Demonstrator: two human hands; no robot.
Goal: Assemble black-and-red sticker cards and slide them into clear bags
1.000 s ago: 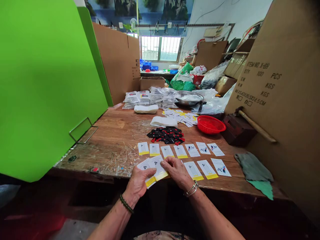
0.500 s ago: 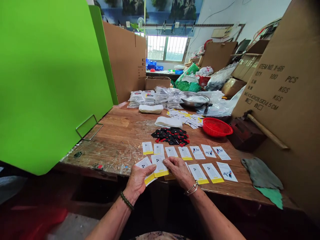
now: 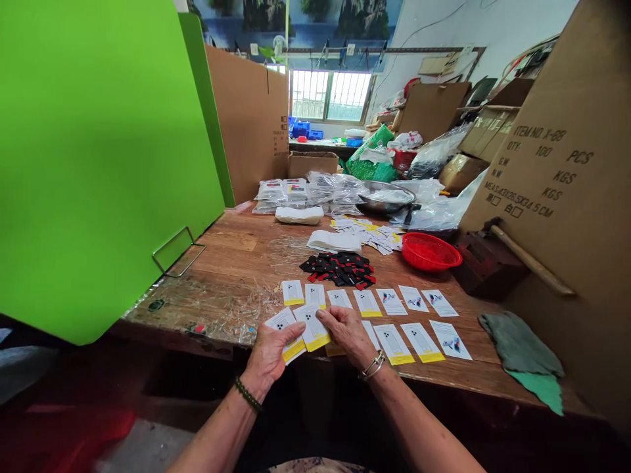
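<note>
Near the table's front edge my left hand [image 3: 270,349] is closed on a small stack of white cards [image 3: 290,348] with yellow bottom bands. Thumb and fingers of my right hand [image 3: 349,336] pinch one white-and-yellow card [image 3: 314,328], which overlaps the stack's right side. Behind and to the right, two rows of cards lie on the wood, some with a phone-back drawing [image 3: 394,341], others with a coloured picture [image 3: 449,340]. My right hand partly covers the front row. Beyond the rows is a heap of black and red pieces [image 3: 340,269].
A red basket [image 3: 430,251] stands at the right, beside a dark block [image 3: 486,263] with a wooden-handled tool. Folded white sheets [image 3: 334,241], loose cards [image 3: 369,233] and bagged packs [image 3: 320,190] lie farther back. A grey cloth [image 3: 520,343] lies at right; a green panel [image 3: 108,164] rises left.
The card in my right hand has shifted slightly left and tilted, its top leaning left. Both hands still hold their cards. The whole view has moved a little.
</note>
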